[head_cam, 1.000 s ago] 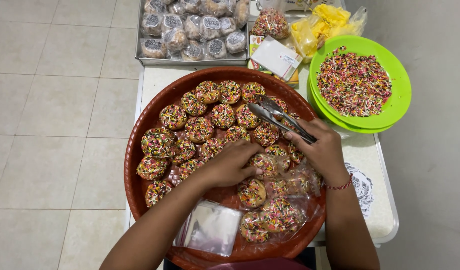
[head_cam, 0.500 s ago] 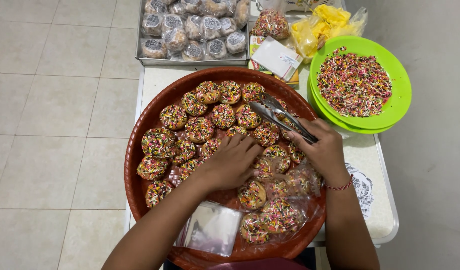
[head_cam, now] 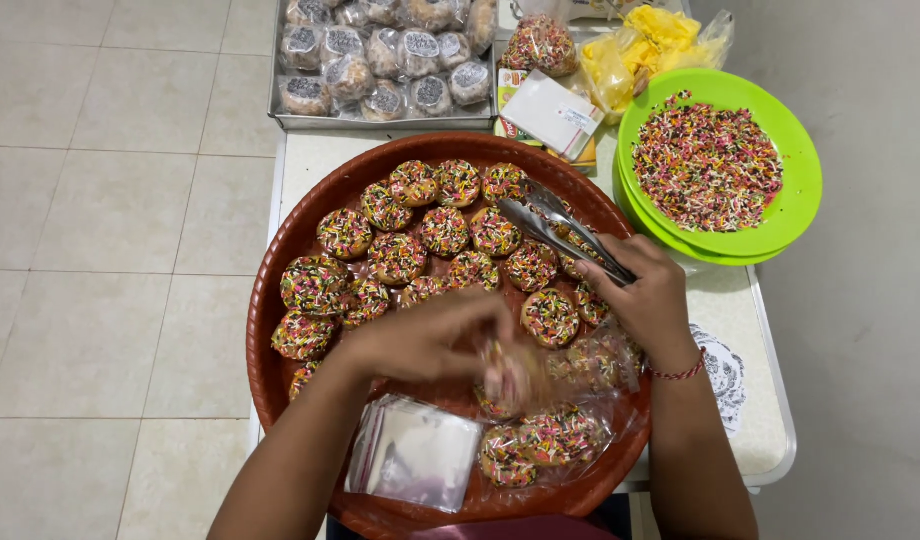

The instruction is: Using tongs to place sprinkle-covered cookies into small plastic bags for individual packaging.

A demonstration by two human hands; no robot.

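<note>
A round brown tray (head_cam: 270,300) on a white table holds several donuts (head_cam: 395,255) covered in coloured sprinkles. My left hand (head_cam: 425,335) is blurred over the tray's near middle, its fingers closed on what looks like one sprinkled donut (head_cam: 505,378). Just right of it lies a clear plastic bag (head_cam: 595,360) with a donut inside. My right hand (head_cam: 645,300) rests at the tray's right side and grips metal tongs (head_cam: 555,222) that point up-left over the donuts. Bagged donuts (head_cam: 545,440) lie at the tray's near edge.
A stack of empty clear bags (head_cam: 415,455) lies on the tray's near left. A green plate (head_cam: 802,200) of loose sprinkles (head_cam: 705,165) stands at the right. A metal tray of wrapped donuts (head_cam: 380,60) and yellow bags (head_cam: 650,40) sit behind. Tiled floor lies to the left.
My left hand reached up among the donuts, then drew back toward the near side with a donut, now blurred by motion. The right hand and tongs have stayed put.
</note>
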